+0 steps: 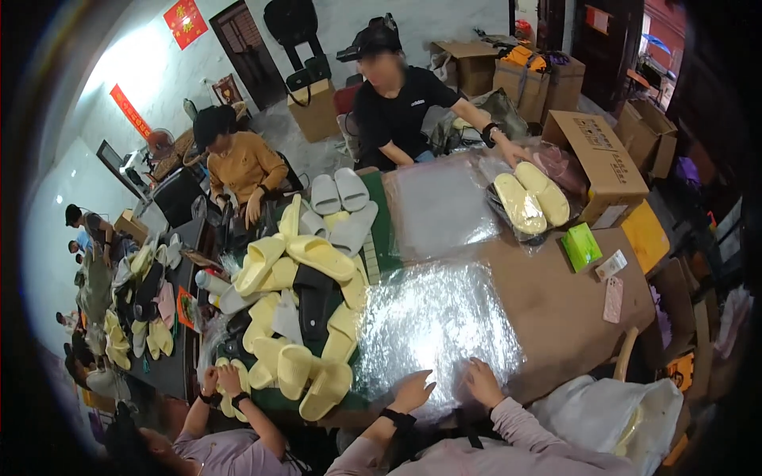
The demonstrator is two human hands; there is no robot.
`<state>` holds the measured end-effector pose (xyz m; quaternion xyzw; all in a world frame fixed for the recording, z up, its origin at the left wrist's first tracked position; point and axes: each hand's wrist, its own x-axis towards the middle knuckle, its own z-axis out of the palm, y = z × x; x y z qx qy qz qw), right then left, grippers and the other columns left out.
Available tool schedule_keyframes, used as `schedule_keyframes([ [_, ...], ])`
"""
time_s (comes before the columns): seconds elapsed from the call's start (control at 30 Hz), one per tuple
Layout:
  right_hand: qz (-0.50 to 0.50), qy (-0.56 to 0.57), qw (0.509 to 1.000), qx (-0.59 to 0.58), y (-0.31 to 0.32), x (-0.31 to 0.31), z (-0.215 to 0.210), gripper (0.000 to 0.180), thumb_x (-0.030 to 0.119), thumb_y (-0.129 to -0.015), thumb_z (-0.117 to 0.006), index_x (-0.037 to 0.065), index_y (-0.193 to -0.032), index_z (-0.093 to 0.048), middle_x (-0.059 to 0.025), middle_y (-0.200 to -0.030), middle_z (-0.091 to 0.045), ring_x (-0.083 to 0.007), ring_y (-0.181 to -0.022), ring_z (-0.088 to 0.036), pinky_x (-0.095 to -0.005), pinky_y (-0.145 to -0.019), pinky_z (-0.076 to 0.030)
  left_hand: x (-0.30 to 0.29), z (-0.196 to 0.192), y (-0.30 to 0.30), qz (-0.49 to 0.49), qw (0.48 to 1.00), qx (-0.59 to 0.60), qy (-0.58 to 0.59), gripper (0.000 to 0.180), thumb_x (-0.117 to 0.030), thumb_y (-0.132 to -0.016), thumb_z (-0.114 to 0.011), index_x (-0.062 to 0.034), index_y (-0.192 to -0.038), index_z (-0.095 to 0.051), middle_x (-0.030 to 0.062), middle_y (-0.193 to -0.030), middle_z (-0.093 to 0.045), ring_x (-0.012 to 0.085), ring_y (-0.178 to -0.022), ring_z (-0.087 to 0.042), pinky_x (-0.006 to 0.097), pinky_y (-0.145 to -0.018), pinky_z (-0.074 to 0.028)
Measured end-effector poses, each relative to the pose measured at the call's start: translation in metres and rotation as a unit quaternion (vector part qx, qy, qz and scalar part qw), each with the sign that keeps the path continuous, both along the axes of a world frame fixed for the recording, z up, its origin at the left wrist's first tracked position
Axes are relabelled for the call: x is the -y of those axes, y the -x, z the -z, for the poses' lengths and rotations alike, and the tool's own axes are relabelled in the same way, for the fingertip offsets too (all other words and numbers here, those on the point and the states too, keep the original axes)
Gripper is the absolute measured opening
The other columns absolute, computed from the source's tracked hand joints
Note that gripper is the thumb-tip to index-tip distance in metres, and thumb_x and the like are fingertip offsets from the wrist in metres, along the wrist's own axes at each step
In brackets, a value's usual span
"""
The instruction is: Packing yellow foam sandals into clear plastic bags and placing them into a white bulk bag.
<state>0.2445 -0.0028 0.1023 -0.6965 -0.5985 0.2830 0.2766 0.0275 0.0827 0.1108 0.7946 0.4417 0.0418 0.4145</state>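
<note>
On the brown counter, both hands rest flat and empty on the shiny clear plastic bag stack: left hand, right hand. Beside the stack, the pale yellow foam slippers seemingly await bagging.

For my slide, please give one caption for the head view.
Both hands rest on clear plastic bags beside piled yellow slippers.

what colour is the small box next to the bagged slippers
Bright green box, clearest in the head view, right of the yellow slippers.
</note>
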Motion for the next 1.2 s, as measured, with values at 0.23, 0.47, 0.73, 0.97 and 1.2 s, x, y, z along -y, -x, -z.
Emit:
schedule_keyframes([
  [0.23, -0.238, 0.117, 0.945, 0.19, -0.011, 0.024, 0.012, 0.073, 0.03, -0.072, -0.068, 0.024, -0.137, -0.035, -0.0186, -0.144, -0.025, -0.0413, -0.129, -0.027, -0.0552, -0.099, -0.029, -0.129, -0.05, -0.005, -0.229, 0.96, 0.091, -0.133, 0.046, -0.027, -0.086, -0.06, -0.0045, -0.123, -0.047, 0.0214, -0.113, -0.056, 0.0368, -0.102, -0.053, 0.041, -0.086, -0.043],
  [0.47, -0.158, 0.202, 0.943, 0.214, 0.005, 0.064, 0.06, 0.078, 0.025, -0.072, -0.066, 0.018, -0.141, -0.029, -0.0153, -0.147, -0.02, -0.0398, -0.131, -0.025, -0.0613, -0.101, -0.022, -0.23, -0.043, 0.016, -0.408, 0.868, 0.283, 0.0, 0.067, -0.02, -0.083, -0.065, 0.0018, -0.133, -0.025, 0.0137, -0.101, -0.059, 0.0165, -0.089, -0.055, 0.029, -0.076, -0.045],
  [0.73, -0.206, 0.231, 0.933, 0.181, 0.02, 0.03, 0.029, 0.066, 0.014, -0.078, -0.053, 0.017, -0.14, -0.029, -0.0162, -0.146, -0.022, -0.0425, -0.13, -0.024, -0.0578, -0.102, -0.024, -0.28, -0.01, 0.033, -0.506, 0.791, 0.344, 0.009, 0.059, -0.019, -0.085, -0.064, 0.0019, -0.129, -0.029, 0.0109, -0.109, -0.054, 0.0158, -0.089, -0.054, 0.027, -0.073, -0.046],
  [0.97, -0.121, 0.161, 0.955, 0.218, 0.029, 0.035, 0.022, 0.052, 0.018, -0.087, -0.043, 0.024, -0.138, -0.032, -0.015, -0.145, -0.024, -0.0376, -0.126, -0.034, -0.054, -0.096, -0.033, -0.283, -0.016, 0.005, -0.519, 0.791, 0.323, 0.014, 0.034, -0.015, -0.084, -0.06, 0.0021, -0.11, -0.047, 0.0089, -0.099, -0.054, 0.0178, -0.083, -0.052, 0.03, -0.069, -0.044],
  [1.2, -0.072, 0.139, 0.974, 0.161, 0.029, 0.028, 0.007, 0.052, 0.016, -0.088, -0.04, 0.021, -0.139, -0.03, -0.0161, -0.145, -0.022, -0.0389, -0.126, -0.032, -0.0545, -0.094, -0.034, -0.291, -0.019, 0.032, -0.286, 0.936, 0.064, -0.196, 0.032, -0.01, -0.085, -0.055, 0.0019, -0.113, -0.045, 0.0111, -0.101, -0.054, 0.0179, -0.081, -0.055, 0.026, -0.061, -0.046],
])
